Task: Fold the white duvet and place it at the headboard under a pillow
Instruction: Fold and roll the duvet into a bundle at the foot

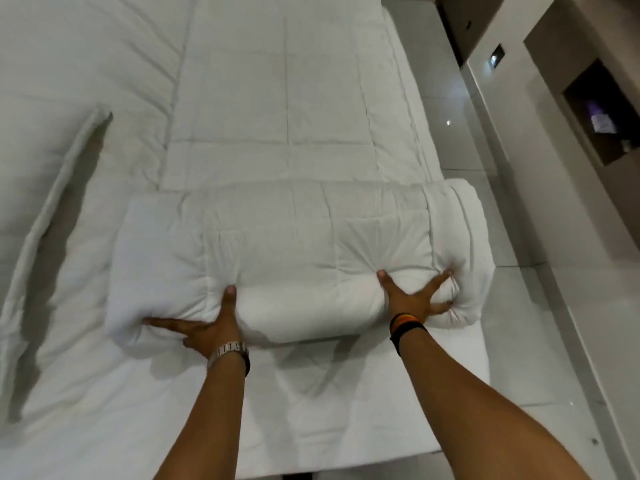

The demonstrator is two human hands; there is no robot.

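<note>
The white duvet (277,98) lies as a long quilted strip running away from me down the bed. Its near end is rolled into a thick bundle (294,244) lying crosswise. My left hand (207,329), with a metal watch on the wrist, presses into the left part of the bundle's near side, thumb up and fingers spread. My right hand (414,299), with dark and orange bands on the wrist, digs into the right part, its fingers sunk in the fabric. I see no pillow or headboard.
The white bed (52,81) spreads out to the left, with a long raised crease (59,216) casting a shadow. Glossy light floor tiles (519,289) run along the bed's right edge. A wall unit with a dark niche (602,116) stands at the far right.
</note>
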